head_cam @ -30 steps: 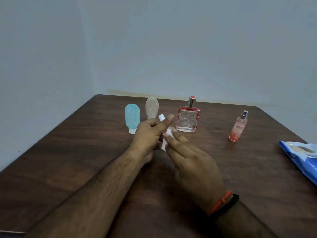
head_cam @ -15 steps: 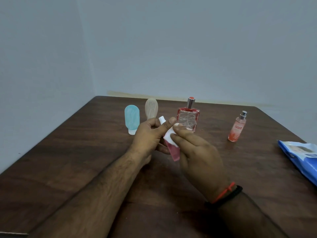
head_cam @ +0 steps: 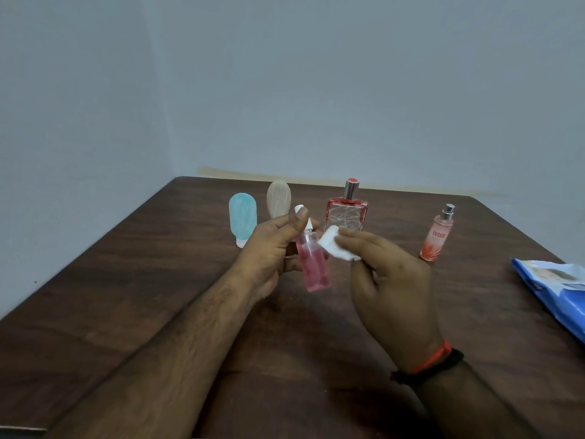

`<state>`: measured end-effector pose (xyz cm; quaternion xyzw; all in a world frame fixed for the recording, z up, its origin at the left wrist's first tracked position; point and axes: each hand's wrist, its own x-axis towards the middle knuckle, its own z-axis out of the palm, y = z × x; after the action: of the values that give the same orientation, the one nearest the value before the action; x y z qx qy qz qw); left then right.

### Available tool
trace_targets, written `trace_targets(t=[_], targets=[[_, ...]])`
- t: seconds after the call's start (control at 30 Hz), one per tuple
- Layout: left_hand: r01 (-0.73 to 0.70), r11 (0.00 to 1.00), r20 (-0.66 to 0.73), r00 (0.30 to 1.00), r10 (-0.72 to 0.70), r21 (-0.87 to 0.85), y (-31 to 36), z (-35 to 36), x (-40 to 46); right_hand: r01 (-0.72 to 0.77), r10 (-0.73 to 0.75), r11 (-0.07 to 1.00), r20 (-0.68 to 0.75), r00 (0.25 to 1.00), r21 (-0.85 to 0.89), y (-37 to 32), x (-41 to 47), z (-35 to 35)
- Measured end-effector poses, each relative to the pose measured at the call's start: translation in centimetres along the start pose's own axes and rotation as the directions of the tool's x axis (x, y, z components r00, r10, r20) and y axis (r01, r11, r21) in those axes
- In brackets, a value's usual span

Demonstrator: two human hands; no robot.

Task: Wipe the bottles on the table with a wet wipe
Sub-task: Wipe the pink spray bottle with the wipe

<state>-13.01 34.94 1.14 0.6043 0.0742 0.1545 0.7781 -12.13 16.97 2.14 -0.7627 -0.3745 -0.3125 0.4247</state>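
Both hands work: left hand grips the pink bottle; right hand pinches the wipe, best stroked firmly downward.

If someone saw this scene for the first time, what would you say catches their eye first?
Probably the small pink spray bottle that the left hand holds up above the table, with the right hand pinching a folded white wipe beside it. Behind them stands a red glass perfume bottle.
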Motion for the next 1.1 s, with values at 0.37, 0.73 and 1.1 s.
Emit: trace_targets(t=[0.37,0.73,1.1], targets=[[0.064,0.986,0.018,0.998,-0.062,-0.153,0.2,-0.1,-0.4,0.066,-0.045,0.995,0.259,0.965,-0.074,-0.1,-2.4,0.4],[0.022,0.932,0.058,0.998,-0.001,-0.362,0.2,0.5,-0.5,-0.114,0.110,0.991,0.058,0.992,0.067,-1.2,0.3,1.9],[0.015,0.897,0.159,0.985,0.062,-0.442,-0.1,-0.2,0.1,-0.333,0.309,0.920,0.139,0.941,0.207,1.1,-1.8,0.6]])
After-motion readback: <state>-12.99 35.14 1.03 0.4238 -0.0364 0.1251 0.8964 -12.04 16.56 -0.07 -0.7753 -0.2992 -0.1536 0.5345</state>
